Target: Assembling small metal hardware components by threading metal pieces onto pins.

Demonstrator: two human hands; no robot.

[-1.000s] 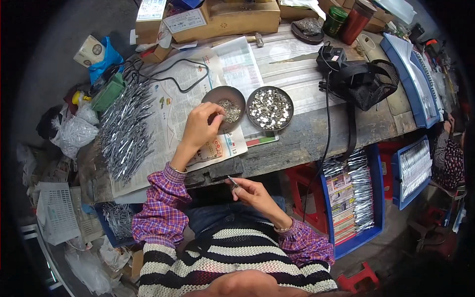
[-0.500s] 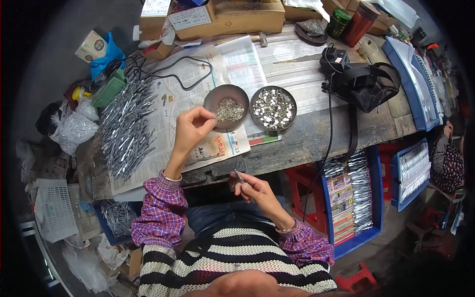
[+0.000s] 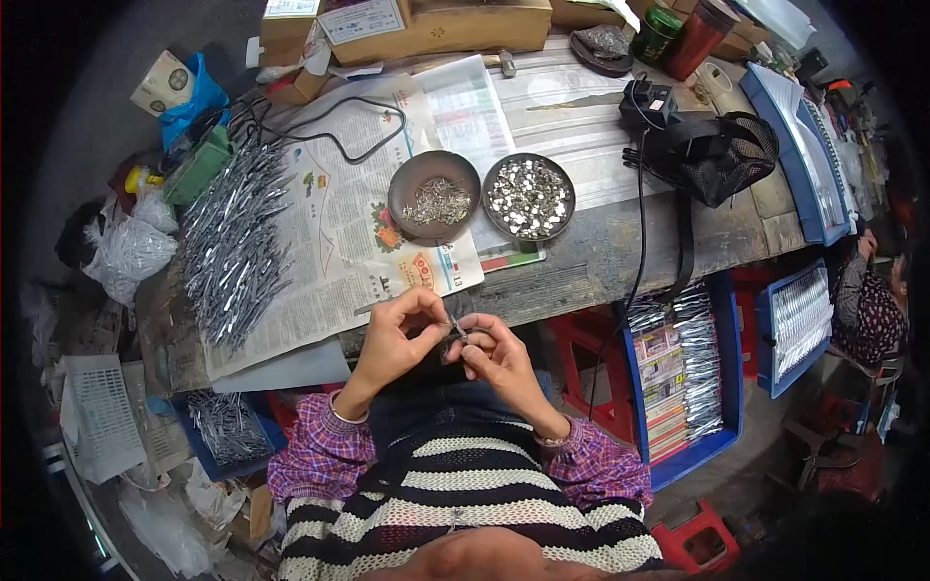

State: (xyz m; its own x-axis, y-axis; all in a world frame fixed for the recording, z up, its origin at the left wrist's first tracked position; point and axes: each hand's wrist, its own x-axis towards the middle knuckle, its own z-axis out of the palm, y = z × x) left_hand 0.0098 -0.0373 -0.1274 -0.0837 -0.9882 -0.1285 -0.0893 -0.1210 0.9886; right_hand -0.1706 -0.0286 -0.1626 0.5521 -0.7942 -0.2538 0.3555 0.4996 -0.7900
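Both hands meet just in front of the bench edge. My right hand (image 3: 500, 366) is closed around a slim grey metal piece (image 3: 455, 326), its upper end sticking out past the fingers. My left hand (image 3: 392, 341) touches that end with thumb and forefinger pinched; whatever tiny thing they hold is too small to name. Beyond them sit two round dark bowls: the left bowl (image 3: 398, 215) has small thin metal pins (image 3: 438, 201) in it, the right bowl (image 3: 573, 201) has small shiny silver pieces (image 3: 528, 198). A heap of slim grey metal pieces (image 3: 237, 242) lies to the left on newspaper (image 3: 339, 228).
A blue tray (image 3: 738, 387) of metal pieces stands at right, with another blue tray (image 3: 775, 339) beyond it. A black mesh bag (image 3: 727, 160) with a cable lies on the bench. A hammer (image 3: 506, 64) and cardboard boxes (image 3: 436, 27) are at the back. Another person (image 3: 867, 300) sits far right.
My left hand has come from beside the pin bowl down to the metal piece in my right hand. The right hand keeps its hold. The view has shifted slightly.
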